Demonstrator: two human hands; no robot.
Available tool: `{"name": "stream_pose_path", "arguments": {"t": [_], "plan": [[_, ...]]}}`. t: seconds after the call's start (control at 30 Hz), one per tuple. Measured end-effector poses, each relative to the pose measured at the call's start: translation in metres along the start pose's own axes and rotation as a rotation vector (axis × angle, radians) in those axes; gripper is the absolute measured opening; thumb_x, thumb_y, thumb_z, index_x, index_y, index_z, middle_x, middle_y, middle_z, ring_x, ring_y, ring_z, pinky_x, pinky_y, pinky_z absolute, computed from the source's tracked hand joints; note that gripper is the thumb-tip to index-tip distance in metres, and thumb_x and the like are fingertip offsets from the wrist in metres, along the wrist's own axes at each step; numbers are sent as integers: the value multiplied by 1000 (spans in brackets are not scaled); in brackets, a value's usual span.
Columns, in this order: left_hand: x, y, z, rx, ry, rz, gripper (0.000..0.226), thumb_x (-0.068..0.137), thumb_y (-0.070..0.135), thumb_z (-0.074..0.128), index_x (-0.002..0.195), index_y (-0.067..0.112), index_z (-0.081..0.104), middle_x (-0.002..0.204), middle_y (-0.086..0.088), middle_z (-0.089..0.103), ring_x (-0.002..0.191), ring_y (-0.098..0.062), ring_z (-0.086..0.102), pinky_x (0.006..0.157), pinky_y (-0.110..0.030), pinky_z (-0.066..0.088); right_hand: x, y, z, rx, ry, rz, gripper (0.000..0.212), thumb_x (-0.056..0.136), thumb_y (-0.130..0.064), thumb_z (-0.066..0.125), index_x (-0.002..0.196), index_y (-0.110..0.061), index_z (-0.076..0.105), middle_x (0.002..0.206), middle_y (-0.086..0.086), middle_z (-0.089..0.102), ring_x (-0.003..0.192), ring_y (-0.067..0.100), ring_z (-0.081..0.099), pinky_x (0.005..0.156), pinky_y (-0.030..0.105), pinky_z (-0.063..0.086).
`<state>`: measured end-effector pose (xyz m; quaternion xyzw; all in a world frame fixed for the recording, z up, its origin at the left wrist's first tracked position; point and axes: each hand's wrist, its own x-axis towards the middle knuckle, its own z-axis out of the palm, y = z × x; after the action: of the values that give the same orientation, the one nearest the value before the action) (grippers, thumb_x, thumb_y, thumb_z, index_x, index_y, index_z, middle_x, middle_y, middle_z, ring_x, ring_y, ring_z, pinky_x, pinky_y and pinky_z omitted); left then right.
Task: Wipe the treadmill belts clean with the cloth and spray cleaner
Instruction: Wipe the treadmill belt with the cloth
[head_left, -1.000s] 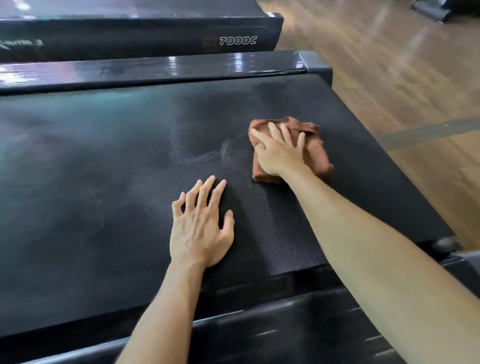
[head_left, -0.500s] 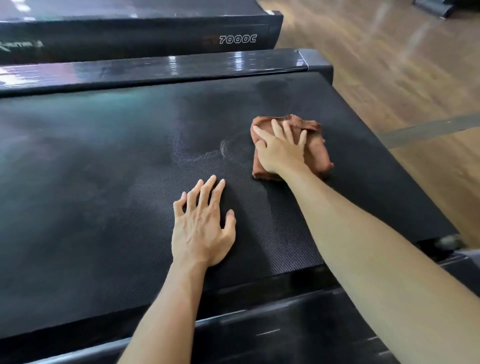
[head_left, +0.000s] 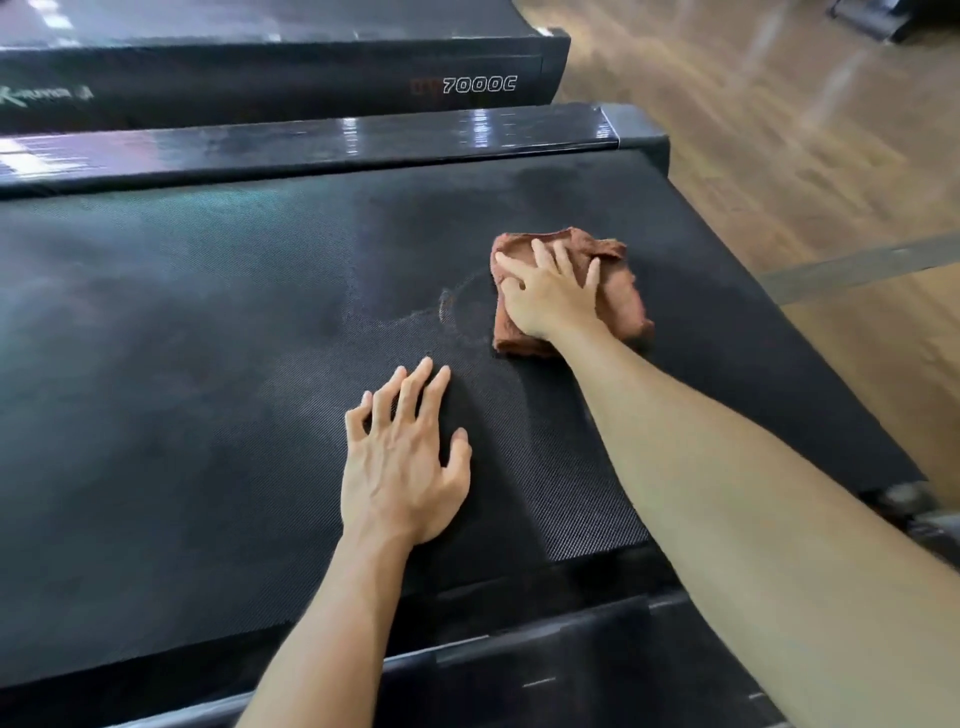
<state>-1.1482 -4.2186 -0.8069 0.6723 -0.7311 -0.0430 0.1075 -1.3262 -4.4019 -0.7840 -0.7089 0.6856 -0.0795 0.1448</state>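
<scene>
Under the right hand (head_left: 553, 299), flat fingers pressing a bunched rust-brown cloth (head_left: 618, 291); left hand (head_left: 402, 467) splayed on the smeared belt (head_left: 182, 364).

Crumpled brown cloth (head_left: 613, 291) on black belt (head_left: 208, 364), maybe damp.

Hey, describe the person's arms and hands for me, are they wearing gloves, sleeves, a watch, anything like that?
Nothing is worn. The left hand and the right hand are both bare, with no gloves, rings or watch in view. Both forearms are bare as far as the picture shows, with no sleeves, bands or markings. Tendons stand out on the back of the left hand.
</scene>
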Motion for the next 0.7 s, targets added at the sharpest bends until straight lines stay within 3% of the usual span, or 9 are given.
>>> {"name": "stream_pose_path", "arguments": {"t": [0.13,0.23,0.33,0.47,0.6,0.7], "plan": [[1,0,-2,-5,-5,-2,73,90,55,24,158,31,28,166,12,23,154,-15,17,121,-42,18,-30,-40,18,-5,-57,-343,48,105,-37,35,148,-56,46,172,-9,20,159,12,4,124,57,-11],[0,0,-1,-25,3,-3,73,90,55,25,158,30,30,165,11,25,154,-16,18,122,-43,17,-67,-6,10,58,-81,-442,48,102,-33,43,142,-59,51,169,-15,25,158,4,7,127,48,-10],[-1,1,-2,-35,4,-3,71,91,53,26,157,29,32,165,12,25,155,-15,18,123,-42,15,-65,42,-6,48,-22,-304,49,103,-32,44,143,-59,49,169,-15,26,157,4,9,127,49,-7],[-3,2,-3,-39,1,-5,71,92,53,26,159,30,27,166,14,20,155,-12,13,123,-39,12,-12,29,-7,-37,20,-21,47,107,-42,30,151,-59,37,173,-8,15,160,13,3,126,56,-8],[-2,-1,-3,-107,26,-5,77,93,52,23,163,27,4,170,12,5,154,-11,12,124,-37,9,2,-30,13,-52,7,-110,52,106,-40,28,155,-56,32,174,-6,9,160,18,-1,125,59,-12],[-5,-1,-6,-317,120,-2,79,94,46,32,163,27,-3,169,14,-7,151,-8,16,125,-36,13,-18,-80,25,-3,-108,-257,53,106,-37,31,157,-52,32,175,-4,5,160,17,-6,124,57,-16]]}}
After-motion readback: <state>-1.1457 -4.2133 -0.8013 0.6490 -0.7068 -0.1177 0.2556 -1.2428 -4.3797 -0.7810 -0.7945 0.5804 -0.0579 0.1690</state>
